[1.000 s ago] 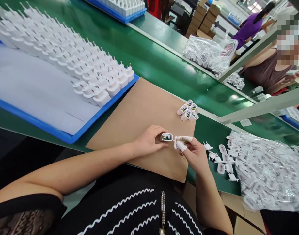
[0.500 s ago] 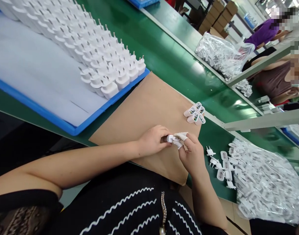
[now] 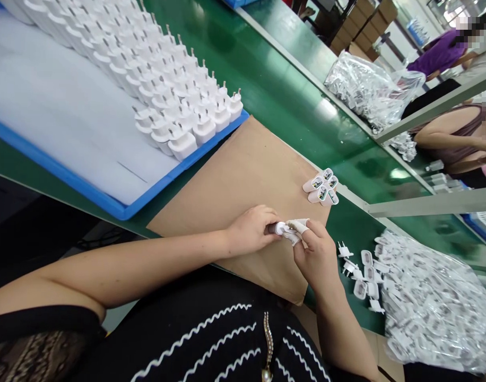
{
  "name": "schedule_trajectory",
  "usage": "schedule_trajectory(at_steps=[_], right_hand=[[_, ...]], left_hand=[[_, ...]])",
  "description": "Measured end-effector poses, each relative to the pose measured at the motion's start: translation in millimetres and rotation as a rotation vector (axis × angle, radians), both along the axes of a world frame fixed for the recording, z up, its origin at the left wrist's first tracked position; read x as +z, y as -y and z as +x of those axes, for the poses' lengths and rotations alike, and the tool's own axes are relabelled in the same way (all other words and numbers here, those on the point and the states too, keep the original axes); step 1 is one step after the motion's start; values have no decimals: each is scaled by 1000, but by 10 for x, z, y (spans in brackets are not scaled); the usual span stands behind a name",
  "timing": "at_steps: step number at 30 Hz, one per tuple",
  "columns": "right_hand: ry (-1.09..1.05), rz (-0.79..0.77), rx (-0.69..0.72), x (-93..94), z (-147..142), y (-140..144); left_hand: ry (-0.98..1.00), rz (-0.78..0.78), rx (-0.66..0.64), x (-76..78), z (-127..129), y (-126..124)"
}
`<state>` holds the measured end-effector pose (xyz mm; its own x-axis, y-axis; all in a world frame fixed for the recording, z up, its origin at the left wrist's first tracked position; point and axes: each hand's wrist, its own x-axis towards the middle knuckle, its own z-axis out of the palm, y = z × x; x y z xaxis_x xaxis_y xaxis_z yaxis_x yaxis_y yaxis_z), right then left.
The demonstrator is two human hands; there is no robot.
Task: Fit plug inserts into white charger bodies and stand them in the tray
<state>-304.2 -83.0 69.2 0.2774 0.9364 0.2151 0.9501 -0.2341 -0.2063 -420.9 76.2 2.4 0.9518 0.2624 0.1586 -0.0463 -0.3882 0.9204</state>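
My left hand [image 3: 249, 231] grips a small white charger shell [image 3: 278, 228] above the brown cardboard sheet [image 3: 243, 180]. My right hand [image 3: 317, 254], with white finger cots on thumb and forefinger, presses a white plug cap against the shell's open end. The two hands touch at the part, which is mostly hidden by the fingers. A small cluster of open charger shells [image 3: 321, 189] lies on the cardboard's far right corner.
A blue tray [image 3: 107, 199] at the left holds rows of finished white chargers [image 3: 175, 101] on white foam. Loose plug caps [image 3: 364, 268] and a clear bag of parts [image 3: 434, 307] lie at the right. Another bag [image 3: 366, 90] sits across the green belt, where other people sit.
A second ago the hands were apart, the shell's open end showing. They have come together and the right hand's cap now covers that end. The camera view shifted slightly.
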Motion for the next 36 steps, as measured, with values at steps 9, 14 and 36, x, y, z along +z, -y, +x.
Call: schedule_trajectory(at_steps=[9,14,36], right_hand=[[130,-55,32,115,-42,-109],[129,-55,6,100,-34,-138],[-48,194,-25,-286,142,9]], left_hand=[[23,-10,15,-28,25,7],[26,-1,27,-57,30,29],[22,101,53,-95,72,48]])
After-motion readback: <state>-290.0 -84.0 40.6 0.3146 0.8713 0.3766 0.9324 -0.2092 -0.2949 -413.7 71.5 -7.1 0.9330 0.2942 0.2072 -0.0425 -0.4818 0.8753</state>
